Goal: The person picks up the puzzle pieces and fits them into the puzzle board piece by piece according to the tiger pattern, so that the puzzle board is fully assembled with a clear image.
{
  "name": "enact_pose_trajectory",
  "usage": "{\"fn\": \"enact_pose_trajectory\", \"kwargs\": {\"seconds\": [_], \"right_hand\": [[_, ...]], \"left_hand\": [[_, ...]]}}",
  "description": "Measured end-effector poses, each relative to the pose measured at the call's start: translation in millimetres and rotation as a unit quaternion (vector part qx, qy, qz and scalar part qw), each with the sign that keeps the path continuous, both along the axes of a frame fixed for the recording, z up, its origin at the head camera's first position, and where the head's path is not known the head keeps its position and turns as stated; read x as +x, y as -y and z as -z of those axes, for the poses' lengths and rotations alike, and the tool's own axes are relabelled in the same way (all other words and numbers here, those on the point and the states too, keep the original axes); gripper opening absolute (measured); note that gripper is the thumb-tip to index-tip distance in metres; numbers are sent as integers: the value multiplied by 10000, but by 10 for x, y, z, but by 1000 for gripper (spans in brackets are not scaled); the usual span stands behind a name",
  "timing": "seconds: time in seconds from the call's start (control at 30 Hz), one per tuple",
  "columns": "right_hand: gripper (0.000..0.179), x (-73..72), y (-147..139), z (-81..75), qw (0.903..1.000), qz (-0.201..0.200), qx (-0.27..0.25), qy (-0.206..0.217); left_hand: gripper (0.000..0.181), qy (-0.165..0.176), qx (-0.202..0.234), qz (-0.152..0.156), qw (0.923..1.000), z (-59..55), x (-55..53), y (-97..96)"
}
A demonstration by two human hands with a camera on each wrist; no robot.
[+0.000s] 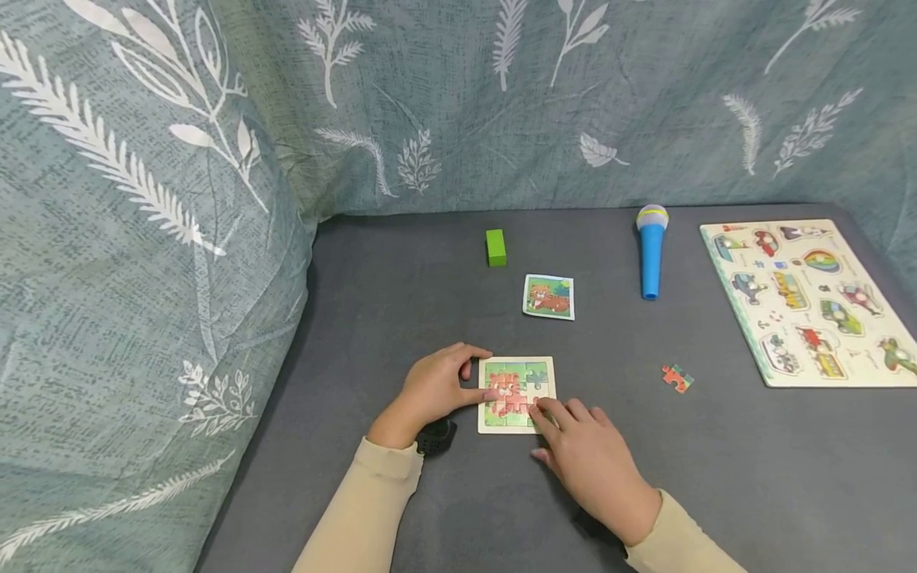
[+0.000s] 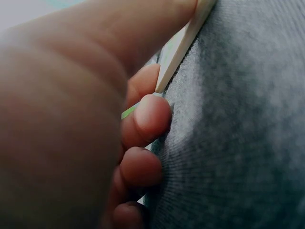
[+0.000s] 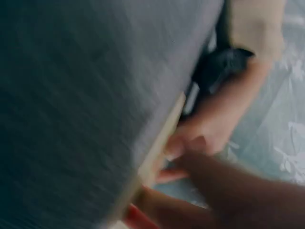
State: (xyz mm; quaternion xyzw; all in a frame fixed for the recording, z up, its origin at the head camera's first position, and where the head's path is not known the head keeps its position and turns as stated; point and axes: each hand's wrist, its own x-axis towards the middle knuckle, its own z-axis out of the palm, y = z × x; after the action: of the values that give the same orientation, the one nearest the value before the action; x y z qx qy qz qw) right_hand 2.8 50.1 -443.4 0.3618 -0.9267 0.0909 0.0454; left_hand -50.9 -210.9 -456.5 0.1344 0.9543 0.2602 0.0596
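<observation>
A small square jigsaw puzzle [image 1: 517, 430] in a pale wooden frame lies on the dark table, showing a red-orange animal on green. My left hand [image 1: 437, 388] holds its left side, thumb over the pieces and index finger at the top left corner. Up close in the left wrist view, the curled fingertips [image 2: 153, 114] sit beside the frame's corner. My right hand [image 1: 591, 458] presses its fingertips on a reddish puzzle piece at the right side of the frame, the thumb apart below. The right wrist view is blurred. One loose puzzle piece [image 1: 677, 379] lies farther right.
Behind the puzzle lie a picture card [image 1: 548, 298] of a tiger-like animal and a green block [image 1: 496, 247]. A blue toy microphone [image 1: 650, 255] lies to the right of them. At the far right is a large wooden puzzle board [image 1: 809, 302]. Patterned cloth [image 1: 458, 127] hangs behind and left.
</observation>
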Motion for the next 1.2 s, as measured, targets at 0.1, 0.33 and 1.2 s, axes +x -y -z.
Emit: {"fn": "enact_pose_trajectory", "kwargs": {"seconds": [0.1,0.33,1.2], "right_hand": [[60,52,-10,22,9997,210,103,121],[69,128,-28,44,9993,227,149,271],[57,275,-50,-8,9986,15,534,51]], "left_hand": [[61,-28,10,-27,10000,-7,4,8],[61,-82,-8,14,10000,-20,-2,3],[60,101,-40,-23,9999,-33,52,-41]]}}
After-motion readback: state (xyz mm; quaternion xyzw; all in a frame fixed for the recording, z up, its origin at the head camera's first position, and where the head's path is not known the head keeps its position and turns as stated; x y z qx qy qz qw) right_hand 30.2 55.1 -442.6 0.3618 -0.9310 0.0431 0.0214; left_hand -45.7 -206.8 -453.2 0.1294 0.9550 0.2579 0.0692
